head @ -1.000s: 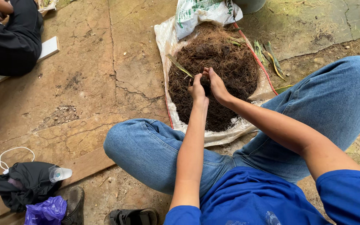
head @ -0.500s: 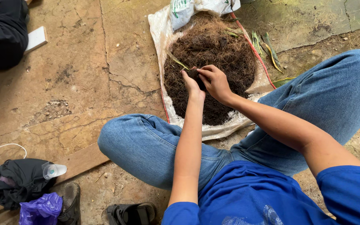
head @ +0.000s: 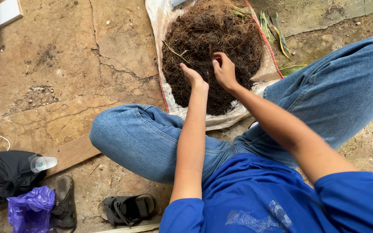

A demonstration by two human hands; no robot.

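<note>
Left hand (head: 194, 77): fingers curled into brown fibre heap (head: 212, 47), upper centre.
Right hand (head: 223, 69): fingers bent, pinching fibre.
Risk: fibre may spill off white sack (head: 160, 26); loose pile.

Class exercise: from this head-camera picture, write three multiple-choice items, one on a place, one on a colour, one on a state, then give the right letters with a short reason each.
1. Where does the fibre heap lie?
A. on a white sack
B. in a metal bucket
C. on the plank

2. What colour is the bag at the lower left?
A. yellow
B. purple
C. green

3. How are the two hands placed?
A. both resting on the knees
B. one holding a sandal
C. both on the heap, fingers in the fibre

Answers:
1 A: the sack with its red edge shows all round the heap.
2 B: the crumpled plastic bag beside the sandals is purple.
3 C: the left hand and the right hand both rest on the dark fibre, close together.
</note>
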